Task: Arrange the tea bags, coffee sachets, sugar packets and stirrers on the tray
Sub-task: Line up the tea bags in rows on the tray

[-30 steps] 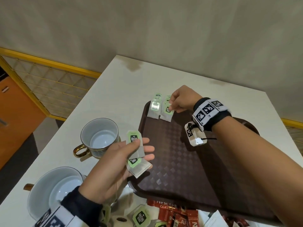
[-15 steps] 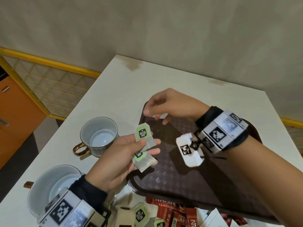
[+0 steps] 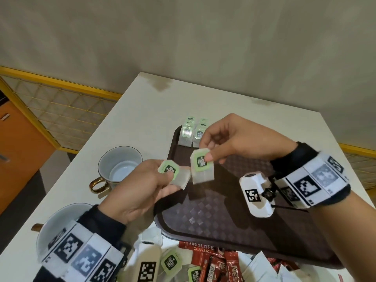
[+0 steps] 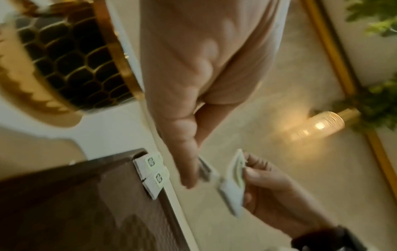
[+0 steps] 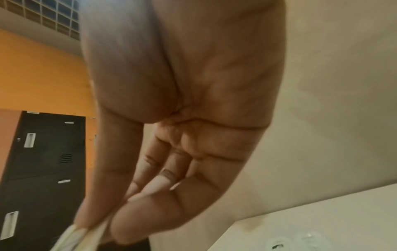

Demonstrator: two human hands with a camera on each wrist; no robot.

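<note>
A brown tray (image 3: 203, 212) lies on the white table. Tea bags with green tags (image 3: 192, 134) lie in two short rows at its far left corner, also seen as tea bags on the tray (image 4: 153, 171) in the left wrist view. My left hand (image 3: 173, 181) holds one tea bag (image 3: 179, 176) over the tray's left edge. Right beside it, my right hand (image 3: 209, 157) pinches a second tea bag (image 3: 201, 169) by its tag. In the right wrist view, that pinched tea bag (image 5: 79, 237) shows between thumb and fingers. Red coffee sachets (image 3: 205, 253) and loose tea bags (image 3: 172, 263) lie on the table in front of the tray.
Two white cups stand left of the tray: a gold-handled cup (image 3: 120, 165) and a nearer cup (image 3: 55, 224). White packets (image 3: 262, 267) lie near the front right. A wall runs behind the table, and a yellow railing (image 3: 61, 88) runs past its left side.
My right hand left the tea bags at the tray's far corner, came back toward me and took one of the two tea bags from my left hand.
</note>
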